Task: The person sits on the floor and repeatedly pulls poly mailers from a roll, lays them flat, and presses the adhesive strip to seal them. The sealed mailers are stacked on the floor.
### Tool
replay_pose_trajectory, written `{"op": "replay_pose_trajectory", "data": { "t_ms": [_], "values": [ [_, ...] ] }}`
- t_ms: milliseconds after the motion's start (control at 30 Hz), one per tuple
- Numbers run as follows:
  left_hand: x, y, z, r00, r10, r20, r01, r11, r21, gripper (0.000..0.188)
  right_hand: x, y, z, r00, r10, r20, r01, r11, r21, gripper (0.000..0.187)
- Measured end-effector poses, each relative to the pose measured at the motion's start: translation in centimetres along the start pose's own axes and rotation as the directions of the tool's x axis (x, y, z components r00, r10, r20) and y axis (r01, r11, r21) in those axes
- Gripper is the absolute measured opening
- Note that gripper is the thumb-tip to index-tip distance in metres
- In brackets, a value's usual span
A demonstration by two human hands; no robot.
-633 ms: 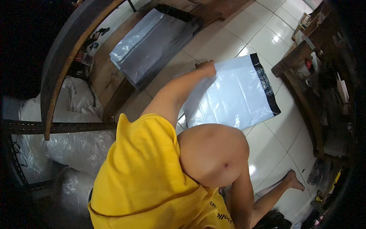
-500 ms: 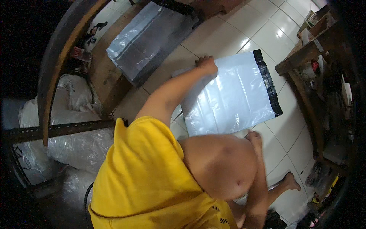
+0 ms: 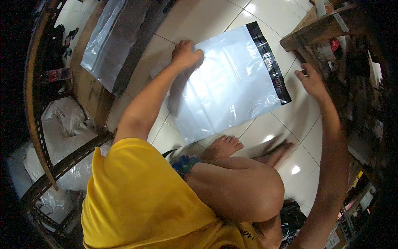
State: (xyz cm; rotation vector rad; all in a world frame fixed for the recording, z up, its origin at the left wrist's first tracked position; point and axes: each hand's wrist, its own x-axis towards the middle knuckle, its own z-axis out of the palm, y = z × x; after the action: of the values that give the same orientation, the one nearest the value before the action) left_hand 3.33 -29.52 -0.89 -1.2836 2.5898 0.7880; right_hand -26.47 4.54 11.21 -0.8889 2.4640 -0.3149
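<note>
A large white plastic mailing bag with a black strip along its right end lies flat on the tiled floor in front of me. My left hand is closed at its upper left edge, fingers bent and thumb over the plastic. Past the bag's black end, my right hand hovers over the floor, holding nothing, thumb and fingers apart. Another stack of grey-white plastic bags rests on a brown cardboard surface at the far left.
A wooden frame with cluttered shelves stands along the right side. On the left are a perforated metal rack and clear plastic sacks. My bare foot is beside the bag's near edge. A black plastic bag sits low by my leg.
My right hand has risen from beside my knee to the right of the bag's black end. My left hand stays at the bag's edge. The view has shifted, and my legs have moved.
</note>
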Motion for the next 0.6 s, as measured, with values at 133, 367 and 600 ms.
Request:
{"op": "replay_pose_trajectory", "data": {
  "t_ms": [133,367,600],
  "values": [
    [-4.6,-2.5,1.2,0.821,-0.047,-0.57,0.016,0.998,-0.06,0.07,2.0,2.4,3.4,1.0,0.015,0.023,-0.016,0.999,0.035,0.068],
    [-17.5,-11.4,7.4,0.569,-0.803,-0.178,0.573,0.543,-0.614,0.08,7.0,2.3,10.8,0.994,0.053,0.098,-0.073,0.973,0.218,0.071],
    [-17.9,-4.7,6.8,0.555,-0.828,-0.082,0.759,0.544,-0.358,0.075,9.1,2.3,12.9,0.983,0.069,0.17,-0.089,0.99,0.111,0.075]
  ]
}}
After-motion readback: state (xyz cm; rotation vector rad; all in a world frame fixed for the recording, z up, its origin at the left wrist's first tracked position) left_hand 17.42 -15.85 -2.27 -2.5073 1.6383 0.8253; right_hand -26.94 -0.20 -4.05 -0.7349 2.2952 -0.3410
